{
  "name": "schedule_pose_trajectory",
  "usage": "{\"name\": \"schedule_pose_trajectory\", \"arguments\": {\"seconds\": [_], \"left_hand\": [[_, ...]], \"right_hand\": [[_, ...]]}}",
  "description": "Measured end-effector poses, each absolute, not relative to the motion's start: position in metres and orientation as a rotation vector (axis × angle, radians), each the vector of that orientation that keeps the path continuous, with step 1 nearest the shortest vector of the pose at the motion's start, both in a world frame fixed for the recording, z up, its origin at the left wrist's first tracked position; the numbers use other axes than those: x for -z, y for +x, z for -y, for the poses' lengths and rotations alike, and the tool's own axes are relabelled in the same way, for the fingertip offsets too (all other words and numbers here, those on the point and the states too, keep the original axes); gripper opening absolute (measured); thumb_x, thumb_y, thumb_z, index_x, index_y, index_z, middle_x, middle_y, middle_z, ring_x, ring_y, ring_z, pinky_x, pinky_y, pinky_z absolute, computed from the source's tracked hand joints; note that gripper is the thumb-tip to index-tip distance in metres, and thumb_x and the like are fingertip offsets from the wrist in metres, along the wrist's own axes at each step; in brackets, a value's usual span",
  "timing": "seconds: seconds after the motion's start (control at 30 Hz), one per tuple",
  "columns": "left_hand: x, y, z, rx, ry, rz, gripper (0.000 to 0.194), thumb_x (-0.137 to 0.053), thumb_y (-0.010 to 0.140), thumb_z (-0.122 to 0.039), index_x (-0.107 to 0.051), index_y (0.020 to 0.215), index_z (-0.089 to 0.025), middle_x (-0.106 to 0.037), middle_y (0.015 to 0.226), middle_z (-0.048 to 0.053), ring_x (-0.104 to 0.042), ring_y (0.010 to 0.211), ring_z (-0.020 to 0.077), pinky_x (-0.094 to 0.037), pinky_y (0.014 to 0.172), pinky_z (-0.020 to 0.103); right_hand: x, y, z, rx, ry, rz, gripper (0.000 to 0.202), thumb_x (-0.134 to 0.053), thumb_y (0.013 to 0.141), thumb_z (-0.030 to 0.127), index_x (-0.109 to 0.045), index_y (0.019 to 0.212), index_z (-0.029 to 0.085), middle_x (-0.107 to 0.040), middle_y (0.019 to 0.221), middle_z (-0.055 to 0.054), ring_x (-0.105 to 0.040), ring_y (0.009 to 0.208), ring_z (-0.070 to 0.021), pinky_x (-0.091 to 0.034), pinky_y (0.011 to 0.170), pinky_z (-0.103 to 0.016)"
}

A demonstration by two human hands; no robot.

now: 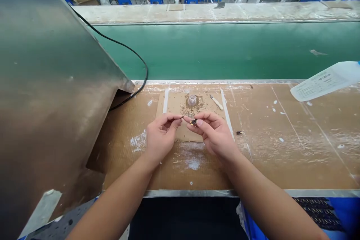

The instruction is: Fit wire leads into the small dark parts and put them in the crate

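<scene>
My right hand (213, 133) pinches a tiny dark metal part (193, 122) between thumb and forefinger, just above a small cardboard pad (194, 135) on the bench. My left hand (161, 135) is close beside it, its thumb and forefinger pinched together and reaching toward the same part. Whether the left fingertips hold something thin is too small to tell. Behind the hands, a small clear cap (192, 99) sits on the pad amid brown specks, and a short pale stick (216, 102) lies to its right.
A large tilted sheet-metal cover (47, 82) fills the left side, with a black cable (132, 54) running from behind it. A green conveyor belt (239, 50) passes beyond the cardboard-covered bench (281, 150). A white plastic bottle (326, 80) lies at far right. Blue stools stand in the background.
</scene>
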State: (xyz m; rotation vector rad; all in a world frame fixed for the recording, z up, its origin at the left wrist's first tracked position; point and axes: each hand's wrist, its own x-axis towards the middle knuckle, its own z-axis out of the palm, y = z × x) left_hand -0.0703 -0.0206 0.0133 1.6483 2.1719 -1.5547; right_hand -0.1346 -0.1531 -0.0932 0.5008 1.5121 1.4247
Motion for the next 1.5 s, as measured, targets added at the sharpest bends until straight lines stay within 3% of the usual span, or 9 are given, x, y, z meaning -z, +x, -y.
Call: {"name": "schedule_pose_trajectory", "arguments": {"seconds": [0.13, 0.23, 0.33, 0.47, 0.7, 0.97, 1.13, 1.3, 1.5], "left_hand": [[-0.01, -0.064, 0.019, 1.571, 1.562, -2.229, 0.014, -0.076, 0.092, -0.028, -0.078, 0.104, -0.019, -0.075, 0.105, 0.002, -0.073, 0.097, 0.0079, -0.057, 0.092, 0.012], [-0.009, -0.062, 0.018, 1.472, 1.354, -2.381, 0.02, -0.077, 0.092, -0.032, -0.079, 0.106, -0.018, -0.075, 0.106, 0.006, -0.074, 0.095, 0.0112, -0.06, 0.092, 0.015], [-0.009, -0.064, 0.019, 1.15, 1.143, -2.612, 0.024, -0.084, 0.086, -0.036, -0.08, 0.099, -0.017, -0.075, 0.104, 0.009, -0.075, 0.093, 0.0163, -0.064, 0.091, 0.024], [-0.008, -0.067, 0.018, 0.766, 1.053, -2.841, 0.034, -0.095, 0.07, -0.026, -0.078, 0.097, -0.013, -0.074, 0.095, 0.012, -0.074, 0.084, 0.0149, -0.063, 0.084, 0.02], [-0.007, -0.064, 0.023, 1.204, 1.544, -2.464, 0.015, -0.084, 0.085, -0.027, -0.08, 0.099, -0.024, -0.075, 0.103, 0.004, -0.073, 0.095, 0.0108, -0.061, 0.093, 0.02], [-0.008, -0.058, 0.025, 1.644, 1.847, -2.01, 0.012, -0.075, 0.091, -0.019, -0.078, 0.102, -0.017, -0.075, 0.104, 0.002, -0.073, 0.094, 0.0093, -0.06, 0.093, 0.017], [-0.013, -0.062, 0.02, 1.274, 1.383, -2.486, 0.02, -0.08, 0.089, -0.037, -0.08, 0.091, -0.017, -0.075, 0.1, 0.009, -0.075, 0.092, 0.0188, -0.064, 0.092, 0.031], [-0.006, -0.063, 0.016, 0.929, 1.104, -2.702, 0.024, -0.094, 0.071, -0.027, -0.083, 0.092, -0.021, -0.075, 0.099, 0.012, -0.074, 0.088, 0.0153, -0.061, 0.09, 0.023], [-0.007, -0.064, 0.018, 0.982, 1.133, -2.669, 0.02, -0.091, 0.077, -0.03, -0.083, 0.095, -0.024, -0.074, 0.102, 0.012, -0.074, 0.093, 0.0163, -0.061, 0.092, 0.026]], "right_hand": [[0.095, -0.133, 0.153, -1.423, 0.546, -1.509, 0.003, -0.077, 0.107, 0.021, -0.076, 0.11, 0.021, -0.07, 0.109, -0.009, -0.064, 0.121, -0.0279, -0.06, 0.103, -0.039], [0.096, -0.131, 0.155, -1.479, 0.47, -1.421, 0.003, -0.075, 0.109, 0.024, -0.075, 0.112, 0.023, -0.069, 0.116, -0.009, -0.063, 0.122, -0.0276, -0.056, 0.108, -0.044], [0.097, -0.127, 0.157, -1.508, 0.387, -1.312, 0.004, -0.071, 0.11, 0.02, -0.073, 0.113, 0.02, -0.068, 0.121, -0.011, -0.064, 0.121, -0.0277, -0.054, 0.109, -0.044], [0.098, -0.125, 0.157, -1.482, 0.344, -1.304, 0.005, -0.07, 0.11, 0.018, -0.073, 0.113, 0.021, -0.068, 0.122, -0.011, -0.065, 0.119, -0.0262, -0.054, 0.108, -0.041], [0.097, -0.129, 0.158, -1.473, 0.542, -1.398, 0.002, -0.074, 0.109, 0.024, -0.075, 0.11, 0.023, -0.069, 0.114, -0.01, -0.062, 0.123, -0.0319, -0.053, 0.107, -0.053], [0.099, -0.127, 0.158, -1.501, 0.447, -1.341, 0.004, -0.076, 0.108, 0.025, -0.074, 0.11, 0.022, -0.069, 0.119, -0.011, -0.065, 0.117, -0.0267, -0.053, 0.108, -0.044], [0.103, -0.12, 0.158, -1.525, 0.36, -1.195, 0.005, -0.069, 0.108, 0.015, -0.071, 0.109, 0.019, -0.069, 0.112, -0.008, -0.067, 0.114, -0.0226, -0.055, 0.106, -0.036], [0.105, -0.114, 0.158, -1.483, 0.322, -1.154, 0.006, -0.066, 0.107, 0.011, -0.07, 0.11, 0.015, -0.069, 0.118, -0.011, -0.068, 0.111, -0.0198, -0.056, 0.105, -0.031], [0.104, -0.113, 0.158, -1.452, 0.308, -1.129, 0.007, -0.064, 0.106, 0.008, -0.069, 0.11, 0.011, -0.067, 0.125, -0.015, -0.058, 0.131, -0.0267, -0.053, 0.111, -0.033]]}}
